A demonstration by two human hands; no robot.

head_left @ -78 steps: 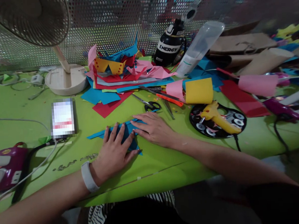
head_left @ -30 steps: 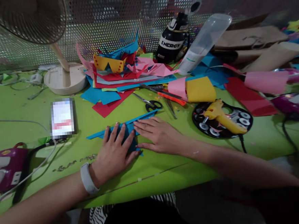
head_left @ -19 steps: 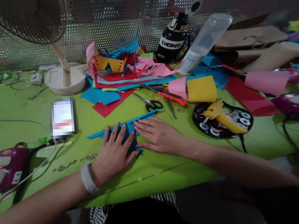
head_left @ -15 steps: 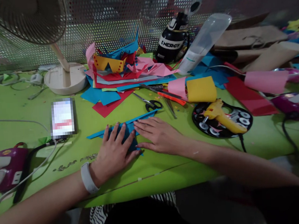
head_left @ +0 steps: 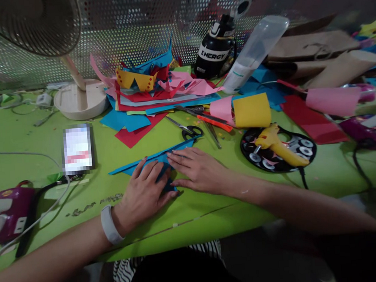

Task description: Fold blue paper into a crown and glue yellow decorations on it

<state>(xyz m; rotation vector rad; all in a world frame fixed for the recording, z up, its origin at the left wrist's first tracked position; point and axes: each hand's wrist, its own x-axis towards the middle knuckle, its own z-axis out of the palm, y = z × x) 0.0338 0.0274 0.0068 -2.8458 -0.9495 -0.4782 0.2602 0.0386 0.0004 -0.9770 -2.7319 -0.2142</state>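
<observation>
A folded piece of blue paper [head_left: 158, 155] lies slantwise on the green tabletop, with a long narrow fold along its far edge. My left hand [head_left: 142, 187] rests on the paper's near left part, palm down, fingers bent and slightly apart. Flat on its right part lies my right hand [head_left: 194, 168], fingers stretched out toward the left. Both hands hide much of the sheet's middle. Black-handled scissors [head_left: 192, 132] lie just beyond the paper's right tip, close to tweezers [head_left: 214, 135] and an orange cutter knife [head_left: 219, 123].
A yellow glue gun [head_left: 283, 149] lies on a black palette-shaped plate at right. Behind are coloured paper scraps [head_left: 138, 121], a black bottle [head_left: 212, 51] and a fan base [head_left: 82, 101]. At left are a phone [head_left: 77, 148], cables and a purple device [head_left: 6, 211].
The fingers of my left hand have drawn back and bent, baring more of the blue paper's far left edge. My right hand has stayed in place.
</observation>
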